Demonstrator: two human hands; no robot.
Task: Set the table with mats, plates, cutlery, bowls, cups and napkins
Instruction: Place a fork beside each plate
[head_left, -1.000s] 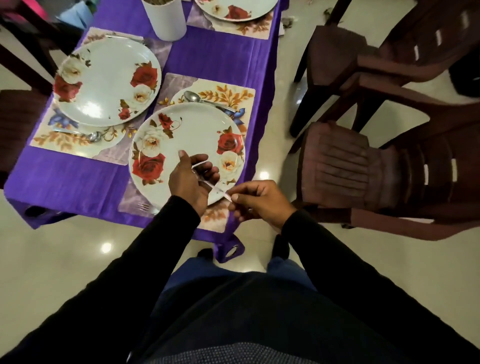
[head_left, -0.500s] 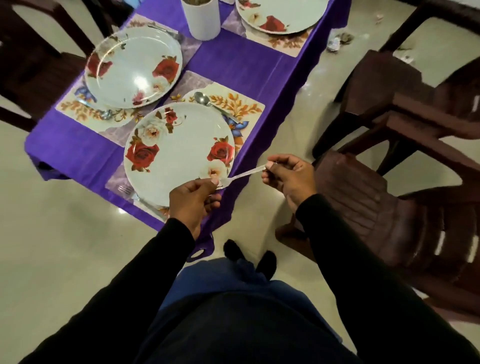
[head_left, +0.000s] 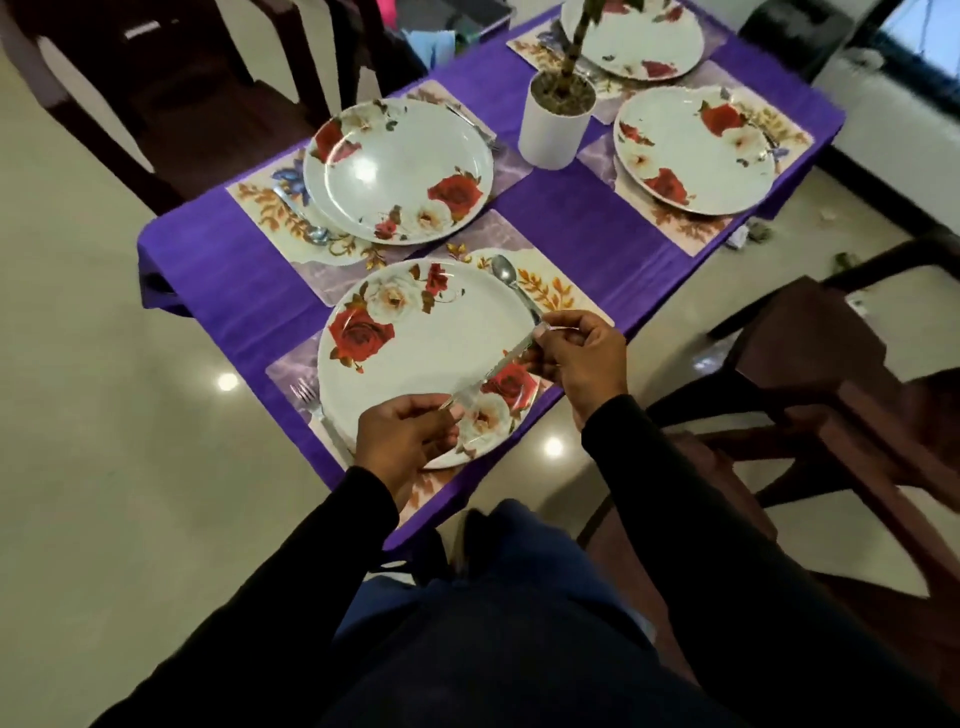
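Slender silver table knife (head_left: 497, 362), thin and metallic, slanting from lower left to upper right above the near white round plate with red roses (head_left: 415, 358), centre of frame. Left hand (head_left: 402, 441), fingers curled, pinching the lower end of the knife; right hand (head_left: 576, 358), fingers curled, pinching the upper end beside the plate's right rim. Plate resting on a floral placemat (head_left: 558, 286) on the purple-clothed bench (head_left: 571, 218). Silver spoon (head_left: 511, 286) at the plate's upper right, silver fork (head_left: 314, 405) at its left. White plant pot (head_left: 556, 124) in the upper centre of the frame.
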